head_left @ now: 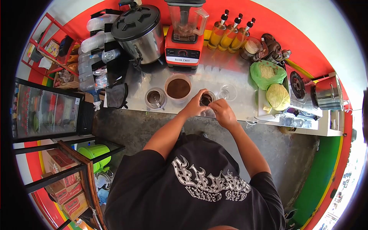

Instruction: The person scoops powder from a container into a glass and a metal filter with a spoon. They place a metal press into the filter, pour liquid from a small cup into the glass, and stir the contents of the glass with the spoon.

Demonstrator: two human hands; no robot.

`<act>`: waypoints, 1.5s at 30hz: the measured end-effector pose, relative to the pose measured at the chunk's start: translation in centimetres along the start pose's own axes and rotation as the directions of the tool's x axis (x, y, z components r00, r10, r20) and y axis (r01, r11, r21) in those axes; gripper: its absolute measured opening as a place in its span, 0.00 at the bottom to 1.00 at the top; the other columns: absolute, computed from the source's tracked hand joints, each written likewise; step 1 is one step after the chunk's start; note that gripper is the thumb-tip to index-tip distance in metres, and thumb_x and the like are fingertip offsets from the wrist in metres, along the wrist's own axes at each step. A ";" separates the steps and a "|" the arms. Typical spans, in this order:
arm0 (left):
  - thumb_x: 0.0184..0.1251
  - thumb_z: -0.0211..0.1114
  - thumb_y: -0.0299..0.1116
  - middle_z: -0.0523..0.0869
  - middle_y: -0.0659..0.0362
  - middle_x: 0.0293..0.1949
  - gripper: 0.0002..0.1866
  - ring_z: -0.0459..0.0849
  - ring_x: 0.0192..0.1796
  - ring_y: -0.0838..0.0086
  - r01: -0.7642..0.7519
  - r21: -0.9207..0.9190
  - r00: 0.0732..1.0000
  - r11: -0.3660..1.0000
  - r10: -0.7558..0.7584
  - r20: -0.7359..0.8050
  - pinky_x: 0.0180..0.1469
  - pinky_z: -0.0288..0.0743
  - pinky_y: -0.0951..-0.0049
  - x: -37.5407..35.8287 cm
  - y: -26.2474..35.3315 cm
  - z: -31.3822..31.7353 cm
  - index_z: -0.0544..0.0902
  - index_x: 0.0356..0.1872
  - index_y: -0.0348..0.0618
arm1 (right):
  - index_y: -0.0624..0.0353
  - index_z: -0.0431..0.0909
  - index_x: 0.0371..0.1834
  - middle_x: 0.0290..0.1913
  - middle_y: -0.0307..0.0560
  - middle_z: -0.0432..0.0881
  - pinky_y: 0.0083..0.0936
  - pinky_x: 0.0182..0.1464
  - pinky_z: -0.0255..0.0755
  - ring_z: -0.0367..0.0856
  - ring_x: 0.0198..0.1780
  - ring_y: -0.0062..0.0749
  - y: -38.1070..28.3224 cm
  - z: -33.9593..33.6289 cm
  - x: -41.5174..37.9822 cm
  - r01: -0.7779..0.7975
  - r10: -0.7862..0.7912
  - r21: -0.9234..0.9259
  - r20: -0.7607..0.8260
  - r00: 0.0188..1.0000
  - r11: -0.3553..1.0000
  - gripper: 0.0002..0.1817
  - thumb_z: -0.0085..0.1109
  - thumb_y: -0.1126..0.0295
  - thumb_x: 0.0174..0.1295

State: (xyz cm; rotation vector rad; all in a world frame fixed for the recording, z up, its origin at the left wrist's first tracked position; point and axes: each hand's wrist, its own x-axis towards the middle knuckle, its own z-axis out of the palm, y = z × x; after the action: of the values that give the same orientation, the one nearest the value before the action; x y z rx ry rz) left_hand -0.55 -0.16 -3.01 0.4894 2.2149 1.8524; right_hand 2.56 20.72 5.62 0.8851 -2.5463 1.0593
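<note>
Near the front edge of the metal counter (241, 107), my left hand (194, 104) is wrapped round a small clear cup (207, 98) with dark contents. My right hand (224, 112) is closed at the cup's right side; what its fingers pinch, if anything, is too small to make out. Just left of the cup stands a round tub (178, 88) of brown powder. Farther left is a clear container (155, 98) with a smaller round piece inside. To the right of my hands lies a clear round cup or lid (227, 92).
A red blender (184, 50), a steel urn (142, 38) and several pump bottles (228, 36) line the back. At right are a cabbage (278, 96), a green bag (264, 73), a stove (299, 88) and a pot (328, 94). Stacked plastic cups (97, 41) stand at left.
</note>
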 end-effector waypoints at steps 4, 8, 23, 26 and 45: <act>0.59 0.82 0.24 0.80 0.47 0.71 0.49 0.79 0.75 0.60 -0.001 0.025 1.000 1.000 0.001 0.008 0.76 0.72 0.61 0.1 -0.3 0.0 0.62 0.80 0.43 | 0.59 0.86 0.50 0.46 0.48 0.83 0.42 0.54 0.81 0.81 0.53 0.47 0.5 0.2 0.0 0.134 -0.079 -0.178 0.286 0.955 0.975 0.15 0.63 0.79 0.59; 0.59 0.81 0.24 0.80 0.48 0.71 0.49 0.80 0.75 0.60 -0.028 0.024 1.000 0.999 0.028 -0.009 0.76 0.73 0.61 0.1 -0.5 0.1 0.62 0.80 0.43 | 0.60 0.85 0.48 0.46 0.49 0.83 0.42 0.54 0.80 0.80 0.51 0.48 0.6 0.4 -0.3 0.096 -0.039 -0.180 0.299 0.954 0.979 0.11 0.62 0.78 0.62; 0.59 0.84 0.29 0.81 0.48 0.69 0.48 0.81 0.73 0.60 0.060 -0.054 0.998 0.997 -0.062 -0.030 0.75 0.71 0.63 0.0 -0.2 0.3 0.64 0.78 0.45 | 0.66 0.87 0.48 0.34 0.43 0.89 0.27 0.40 0.76 0.83 0.35 0.23 2.5 3.4 -2.1 -0.609 0.768 0.594 -0.023 0.639 0.525 0.13 0.57 0.67 0.82; 0.58 0.84 0.28 0.82 0.49 0.69 0.48 0.82 0.73 0.60 0.118 -0.085 0.992 0.989 -0.121 -0.027 0.74 0.73 0.63 -0.1 -0.1 0.5 0.64 0.78 0.47 | 0.67 0.87 0.49 0.38 0.45 0.89 0.29 0.46 0.78 0.84 0.39 0.28 1.1 2.1 -1.6 -0.607 0.700 0.471 -0.030 0.713 0.639 0.15 0.52 0.67 0.84; 0.62 0.82 0.29 0.82 0.53 0.69 0.48 0.83 0.71 0.64 0.284 0.010 0.948 0.959 -0.279 -0.152 0.66 0.82 0.62 -0.7 1.9 2.2 0.61 0.80 0.51 | 0.68 0.87 0.55 0.47 0.59 0.90 0.40 0.51 0.80 0.88 0.47 0.49 2.8 1.3 -1.5 -0.338 0.327 0.203 0.084 0.941 0.919 0.13 0.59 0.71 0.78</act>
State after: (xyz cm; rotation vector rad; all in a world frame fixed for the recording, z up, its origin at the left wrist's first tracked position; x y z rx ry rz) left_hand 1.16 1.91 -1.57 0.0330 2.2703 1.7547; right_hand 2.00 22.03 2.48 0.5353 -2.7249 1.4501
